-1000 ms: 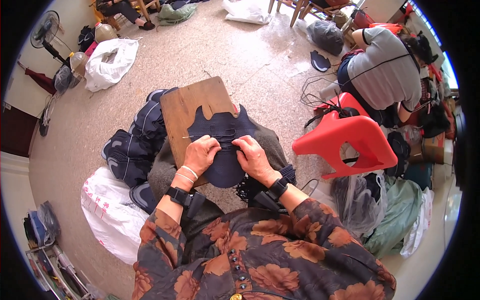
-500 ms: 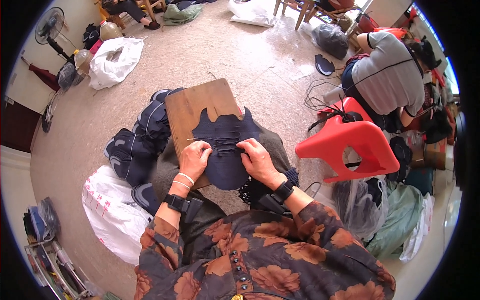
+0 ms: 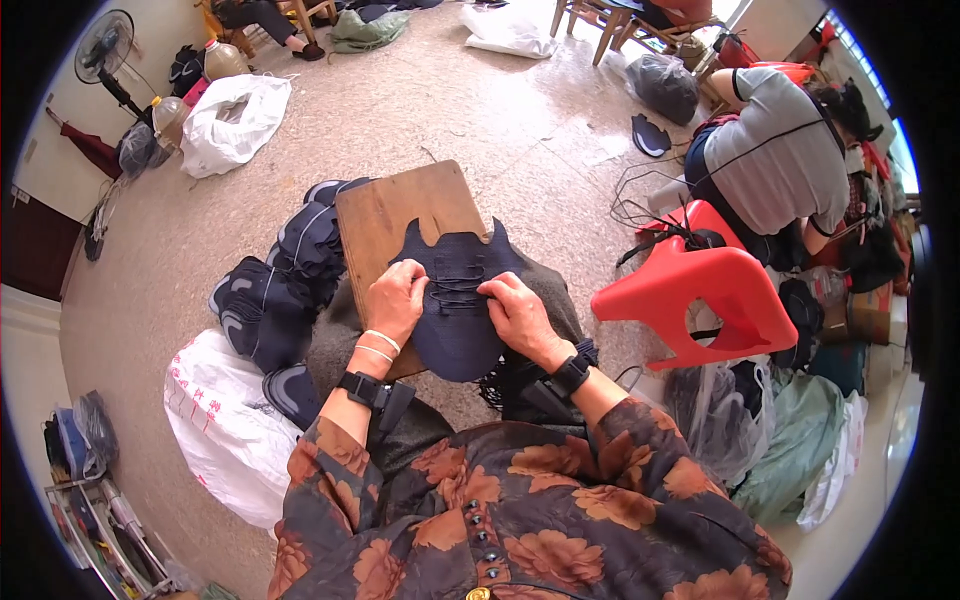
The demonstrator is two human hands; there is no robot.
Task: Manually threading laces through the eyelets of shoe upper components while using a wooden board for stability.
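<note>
A flat dark navy shoe upper (image 3: pixel 458 345) lies over my lap and a wooden board (image 3: pixel 415 205), its two pointed tabs facing away from me. Black lace (image 3: pixel 457 284) crosses its middle in several rows. At the left end of the rows, my left hand (image 3: pixel 395 302) is closed in a pinch on the lace, though its fingertips partly hide the hold. My right hand (image 3: pixel 522 318) grips the right edge of the upper between thumb and fingers, beside the lace ends. A bundle of black laces (image 3: pixel 493 388) hangs below the upper, partly covered by it.
Stacked dark shoe uppers (image 3: pixel 262 305) and a white sack (image 3: pixel 222 430) are at my left. To the right stands a red plastic stool (image 3: pixel 690 285), with black cords on it. Beyond it a person in a grey shirt (image 3: pixel 775 150) bends over. Plastic bags (image 3: pixel 800 430) lie nearer.
My left hand has moved up along the left edge of the upper, to where a lace end stuck out to the left. The right hand keeps nearly the same place.
</note>
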